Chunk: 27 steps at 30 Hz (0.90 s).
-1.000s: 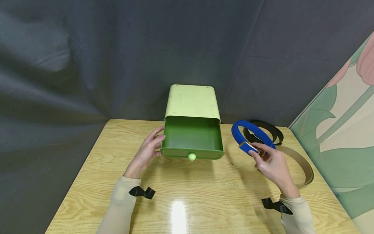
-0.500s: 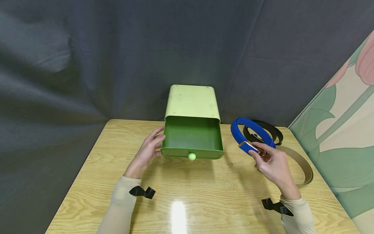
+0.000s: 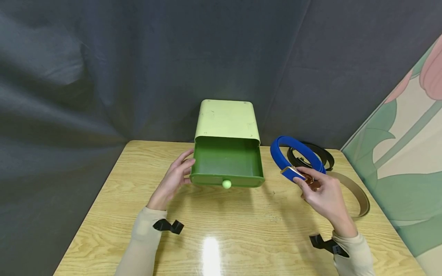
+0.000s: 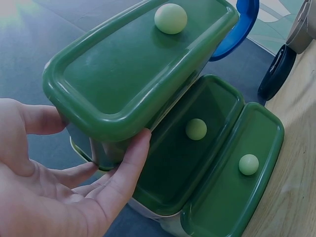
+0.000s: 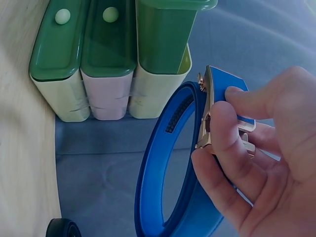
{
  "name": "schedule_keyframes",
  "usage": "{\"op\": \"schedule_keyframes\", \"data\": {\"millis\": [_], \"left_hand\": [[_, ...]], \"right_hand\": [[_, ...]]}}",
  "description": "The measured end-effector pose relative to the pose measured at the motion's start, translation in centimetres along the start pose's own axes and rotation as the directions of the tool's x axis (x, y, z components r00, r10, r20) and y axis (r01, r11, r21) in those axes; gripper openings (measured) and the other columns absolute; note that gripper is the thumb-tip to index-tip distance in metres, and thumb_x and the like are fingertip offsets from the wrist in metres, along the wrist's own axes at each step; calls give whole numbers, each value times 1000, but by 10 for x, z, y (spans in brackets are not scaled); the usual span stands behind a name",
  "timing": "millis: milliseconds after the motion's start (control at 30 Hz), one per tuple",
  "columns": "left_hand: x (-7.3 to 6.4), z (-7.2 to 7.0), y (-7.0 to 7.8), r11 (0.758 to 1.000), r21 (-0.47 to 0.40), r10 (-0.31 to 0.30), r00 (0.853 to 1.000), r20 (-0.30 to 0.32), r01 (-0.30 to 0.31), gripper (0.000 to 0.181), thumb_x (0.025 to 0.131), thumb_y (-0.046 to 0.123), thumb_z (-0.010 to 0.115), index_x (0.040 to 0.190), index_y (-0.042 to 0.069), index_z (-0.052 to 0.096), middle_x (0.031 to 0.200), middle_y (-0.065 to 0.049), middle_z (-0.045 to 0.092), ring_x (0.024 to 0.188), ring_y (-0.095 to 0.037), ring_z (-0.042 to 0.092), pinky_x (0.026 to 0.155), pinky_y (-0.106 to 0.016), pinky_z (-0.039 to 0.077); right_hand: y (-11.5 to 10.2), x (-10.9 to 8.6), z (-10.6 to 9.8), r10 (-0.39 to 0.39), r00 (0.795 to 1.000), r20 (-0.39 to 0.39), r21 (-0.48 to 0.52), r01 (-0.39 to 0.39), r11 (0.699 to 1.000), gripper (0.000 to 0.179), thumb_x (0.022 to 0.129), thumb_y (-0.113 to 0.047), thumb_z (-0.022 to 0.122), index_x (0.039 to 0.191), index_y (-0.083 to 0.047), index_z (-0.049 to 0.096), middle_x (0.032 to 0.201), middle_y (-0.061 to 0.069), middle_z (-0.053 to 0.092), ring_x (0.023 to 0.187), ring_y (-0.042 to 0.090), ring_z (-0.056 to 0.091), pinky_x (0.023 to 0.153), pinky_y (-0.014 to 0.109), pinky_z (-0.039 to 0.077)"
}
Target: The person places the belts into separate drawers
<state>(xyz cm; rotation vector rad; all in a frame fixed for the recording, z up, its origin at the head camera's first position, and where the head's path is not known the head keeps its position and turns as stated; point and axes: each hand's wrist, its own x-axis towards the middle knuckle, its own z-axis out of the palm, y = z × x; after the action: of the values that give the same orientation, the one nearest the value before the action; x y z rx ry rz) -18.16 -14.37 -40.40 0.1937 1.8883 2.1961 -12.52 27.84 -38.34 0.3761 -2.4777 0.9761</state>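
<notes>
In the head view, the pulled-out top green drawer [image 3: 228, 160] holds nothing inside and has a pale round knob. My left hand [image 3: 172, 178] rests against its left side, with fairly straight fingers spread along the wall and lower edge [image 4: 101, 153]. To the right, a coiled blue belt [image 3: 298, 147] hangs from my right hand [image 3: 324, 193]. Its thumb and fingers pinch the gold-edged belt buckle [image 5: 224, 91], seen close in the right wrist view. The belt's loop reaches left, just short of the drawer.
Behind the blue belt lies a coiled black belt [image 3: 326, 155], with a tan belt [image 3: 359, 193] nearer on the wooden table [image 3: 235, 226]. Two closed drawers, a middle one [image 4: 173, 163] and a bottom one [image 4: 237, 182], sit under the open one. A dark curtain [image 3: 221, 50] stands behind.
The blue belt's loop has lifted and shifted slightly left in the right hand's grip. The left hand and the drawer have hardly moved.
</notes>
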Motion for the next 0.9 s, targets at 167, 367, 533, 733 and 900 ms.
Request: {"op": "schedule_keyframes", "data": {"millis": [167,367,533,733,900], "left_hand": [[0,0,0,1000,1,2,1000,-2,-2,64,114,28,45,171,13,20,153,-22,50,97,-4,73,73,-24,60],[0,1,0,1000,5,1,1000,0,-1,65,114,28,44,172,11,18,155,-25,48,97,-4,73,74,-24,60],[0,0,0,1000,8,-1,1000,1,1,65,114,29,44,172,12,18,157,-26,46,98,-4,72,75,-24,60],[0,0,0,1000,9,-2,1000,-1,2,65,114,29,44,172,12,19,153,-25,50,98,-4,72,75,-24,59],[0,0,0,1000,8,-1,1000,6,1,65,114,29,44,172,12,18,158,-27,46,100,-4,72,75,-24,59]], "right_hand": [[-5,0,-2,-19,1000,-12,-12,18,1000,30,92,-5,82,122,-3,77,74,2,72,53,-1,63,49,18,50],[-13,0,-4,-53,998,-18,-35,53,998,31,90,-3,83,121,-3,78,78,4,74,58,-3,64,53,15,51],[-21,1,-5,-89,996,-22,-20,88,996,34,87,0,84,120,-4,79,80,6,76,57,-3,63,53,14,51],[-29,0,-6,-102,995,-14,-2,102,995,34,87,0,85,120,-5,79,78,4,75,55,-1,63,51,15,50],[-35,0,-6,-133,991,-18,11,133,991,35,85,3,85,118,-3,79,76,4,74,53,-4,61,51,15,51]]}}
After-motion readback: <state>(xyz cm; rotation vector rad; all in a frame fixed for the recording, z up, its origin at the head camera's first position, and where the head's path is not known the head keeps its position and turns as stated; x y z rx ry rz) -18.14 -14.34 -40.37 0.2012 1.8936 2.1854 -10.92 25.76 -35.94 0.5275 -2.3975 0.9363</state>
